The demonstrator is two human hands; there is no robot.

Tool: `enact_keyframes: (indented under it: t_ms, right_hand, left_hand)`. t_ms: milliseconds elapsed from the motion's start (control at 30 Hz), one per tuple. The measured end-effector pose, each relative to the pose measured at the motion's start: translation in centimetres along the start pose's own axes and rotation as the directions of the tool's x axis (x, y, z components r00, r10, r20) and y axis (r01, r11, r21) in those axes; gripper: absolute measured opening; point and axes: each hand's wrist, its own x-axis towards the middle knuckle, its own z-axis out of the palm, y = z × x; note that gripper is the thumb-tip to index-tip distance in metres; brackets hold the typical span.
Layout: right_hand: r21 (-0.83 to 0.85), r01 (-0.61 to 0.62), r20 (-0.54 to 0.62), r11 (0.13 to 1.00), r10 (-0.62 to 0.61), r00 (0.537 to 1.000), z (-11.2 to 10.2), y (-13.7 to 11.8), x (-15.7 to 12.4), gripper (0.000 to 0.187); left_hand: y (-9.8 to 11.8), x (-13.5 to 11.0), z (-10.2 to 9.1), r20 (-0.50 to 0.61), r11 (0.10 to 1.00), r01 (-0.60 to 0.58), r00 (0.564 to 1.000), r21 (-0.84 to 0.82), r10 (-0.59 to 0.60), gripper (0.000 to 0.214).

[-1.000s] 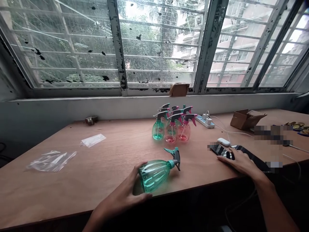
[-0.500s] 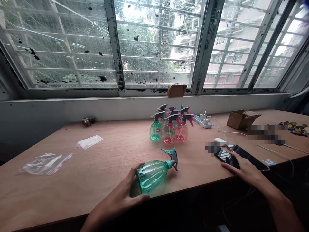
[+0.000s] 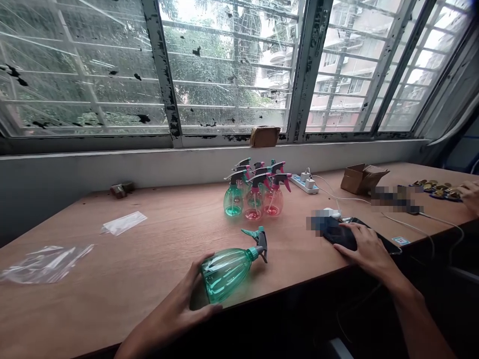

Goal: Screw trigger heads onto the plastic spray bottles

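A clear green spray bottle with a grey and green trigger head lies on its side near the table's front edge. My left hand is wrapped round its base, thumb on the near side. To the right, my right hand rests over a dark phone, thumb at the near edge and fingers across the top. A second dark phone-like device lies partly hidden under that hand. Behind the lying bottle stands a cluster of upright green and pink spray bottles.
A clear plastic bag and a white sheet lie on the left of the table. A power strip, cables and an open cardboard box sit behind on the right. Another person's hand is near gold-coloured pieces.
The view has turned slightly right, so things sit further left. My right hand now covers more of the phone. Another person's hand has appeared at the right edge.
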Motion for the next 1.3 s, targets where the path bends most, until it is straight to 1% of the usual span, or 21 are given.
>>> enact_keyframes:
  t_ms: [167,233,367,467,600,667,733,833,967,1133,1300]
  right_hand:
    - [-0.021,0.071,-0.024,0.997,-0.072,0.997,0.0,-0.1,0.0,0.050]
    - [-0.021,0.092,-0.029,0.995,-0.093,0.995,-0.1,0.1,0.0,0.048]
    - [-0.022,0.116,-0.015,0.993,-0.116,0.993,-0.4,0.5,-0.2,0.054]
    - [-0.033,0.105,0.022,0.994,-0.105,0.994,-0.2,0.6,-0.5,0.055]
    - [-0.091,0.022,0.097,0.996,-0.013,0.995,0.9,0.2,-0.3,0.059]
    - [-0.127,-0.029,0.122,0.991,0.045,0.991,1.3,0.1,0.0,0.065]
    - [-0.149,-0.057,0.137,0.987,0.078,0.988,1.5,0.0,0.3,0.072]
    - [-0.153,-0.060,0.149,0.987,0.082,0.985,1.3,-0.1,0.5,0.081]
    - [-0.140,-0.053,0.142,0.989,0.073,0.987,0.5,-0.4,0.5,0.086]
    - [-0.100,-0.035,0.119,0.994,0.047,0.992,-0.3,-0.5,0.5,0.085]
    - [-0.034,-0.023,0.129,0.999,0.027,0.991,-0.3,0.2,0.1,0.074]
  left_hand:
    - [0.0,0.0,0.0,0.007,1.000,-0.019,1.000,-0.006,0.019,0.097]
    - [0.1,0.0,0.0,0.007,1.000,-0.024,1.000,-0.006,0.024,0.097]
    - [0.2,0.0,0.0,0.003,1.000,-0.025,1.000,-0.003,0.025,0.096]
    - [0.3,-0.1,-0.1,-0.001,1.000,-0.022,1.000,-0.001,0.022,0.098]
    - [0.3,0.0,-0.1,-0.002,1.000,-0.018,1.000,-0.001,0.018,0.098]
    - [0.2,0.0,-0.1,-0.001,1.000,-0.019,1.000,-0.003,0.019,0.098]
    - [0.2,0.1,0.0,0.003,1.000,-0.019,1.000,-0.003,0.019,0.098]
    - [0.1,0.1,-0.1,0.007,1.000,-0.019,1.000,-0.002,0.019,0.096]
    - [0.1,0.0,-0.1,0.012,1.000,-0.022,1.000,-0.004,0.022,0.094]
    - [0.2,0.0,-0.1,0.010,1.000,-0.025,1.000,-0.007,0.025,0.094]
    - [0.1,0.0,-0.1,0.006,1.000,-0.024,1.000,-0.008,0.024,0.094]
